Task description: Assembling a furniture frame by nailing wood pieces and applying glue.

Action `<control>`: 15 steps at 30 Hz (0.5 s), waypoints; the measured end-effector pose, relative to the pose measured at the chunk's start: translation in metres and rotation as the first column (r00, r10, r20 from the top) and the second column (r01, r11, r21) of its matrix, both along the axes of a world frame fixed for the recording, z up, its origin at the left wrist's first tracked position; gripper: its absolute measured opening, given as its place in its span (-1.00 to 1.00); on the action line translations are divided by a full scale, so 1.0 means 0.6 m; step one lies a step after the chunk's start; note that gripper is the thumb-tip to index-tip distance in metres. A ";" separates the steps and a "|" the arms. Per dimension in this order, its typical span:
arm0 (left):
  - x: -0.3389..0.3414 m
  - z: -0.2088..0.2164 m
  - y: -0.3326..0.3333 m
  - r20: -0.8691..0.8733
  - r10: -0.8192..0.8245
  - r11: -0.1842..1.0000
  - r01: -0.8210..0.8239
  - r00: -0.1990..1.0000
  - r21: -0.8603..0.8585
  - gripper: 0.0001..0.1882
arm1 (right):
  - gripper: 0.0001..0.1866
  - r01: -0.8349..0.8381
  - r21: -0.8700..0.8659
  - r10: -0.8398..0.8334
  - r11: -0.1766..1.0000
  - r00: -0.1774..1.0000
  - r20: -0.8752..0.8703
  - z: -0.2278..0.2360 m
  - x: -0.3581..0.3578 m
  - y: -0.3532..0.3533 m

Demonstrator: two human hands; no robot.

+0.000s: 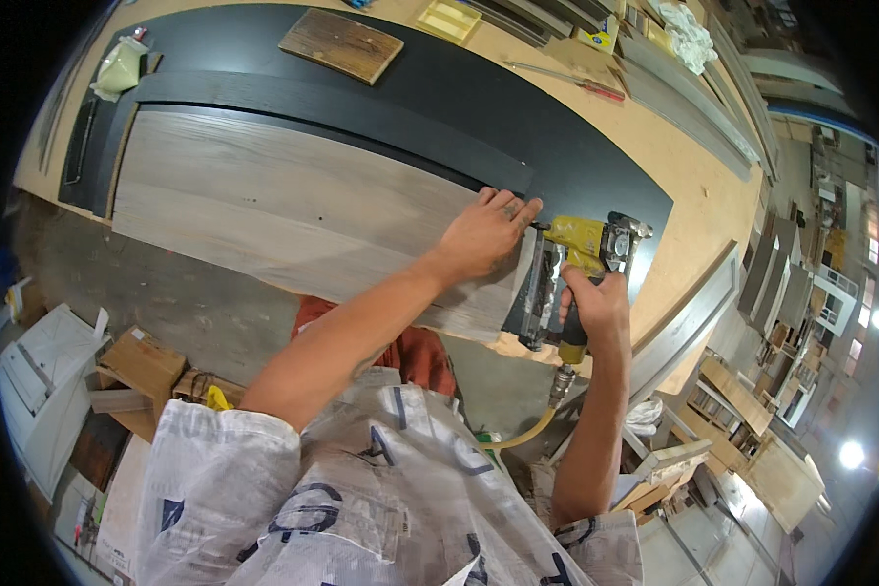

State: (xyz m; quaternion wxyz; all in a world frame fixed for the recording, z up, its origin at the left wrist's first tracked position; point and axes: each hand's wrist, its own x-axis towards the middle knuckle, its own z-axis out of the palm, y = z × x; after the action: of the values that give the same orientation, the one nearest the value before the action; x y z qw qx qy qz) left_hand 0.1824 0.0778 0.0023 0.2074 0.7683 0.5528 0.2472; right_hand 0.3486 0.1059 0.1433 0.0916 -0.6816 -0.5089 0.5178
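A long grey wood-grain panel [293, 195] lies across the bench, with a dark strip [361, 122] along its far side. My left hand [488, 230] presses on the panel's right end, its fingers bent over the far edge where panel and strip meet. In my right hand [601, 298] is a yellow and black air nail gun [581, 239], gripped by its handle. The gun's nose is close to my left fingertips, at the panel's right end. From the bottom of its handle runs a yellowish air hose [527, 435].
On the dark sheet [596, 176] lies a brown wood offcut [342, 45]. A glue-like bottle [120, 66] is at the far left. A red-handled long tool [596, 90] and stacked grey boards [689, 93] occupy the far right. A cardboard box [145, 366] sits lower left.
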 end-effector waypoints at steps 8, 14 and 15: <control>-0.188 0.011 -0.035 0.008 0.174 0.984 -0.175 0.985 0.028 -0.50 | -0.76 0.064 0.111 -0.063 0.992 0.998 -0.020 0.018 -0.028 -0.032; -0.247 -0.006 -0.045 0.025 0.141 0.979 -0.143 0.990 0.147 -0.58 | -0.78 0.049 -0.011 -0.049 0.999 0.997 -0.059 0.013 -0.161 -0.039; -0.248 -0.007 -0.043 0.033 0.136 0.980 -0.139 0.990 0.144 -0.58 | -0.79 0.057 -0.012 -0.058 0.998 0.995 -0.087 0.009 -0.176 -0.041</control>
State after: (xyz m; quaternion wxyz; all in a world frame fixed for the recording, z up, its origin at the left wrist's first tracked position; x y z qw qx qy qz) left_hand 0.0338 0.0518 -0.0016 0.1392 0.7385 0.5826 0.3096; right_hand 0.2430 0.0811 0.1487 0.1250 -0.6731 -0.4822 0.5466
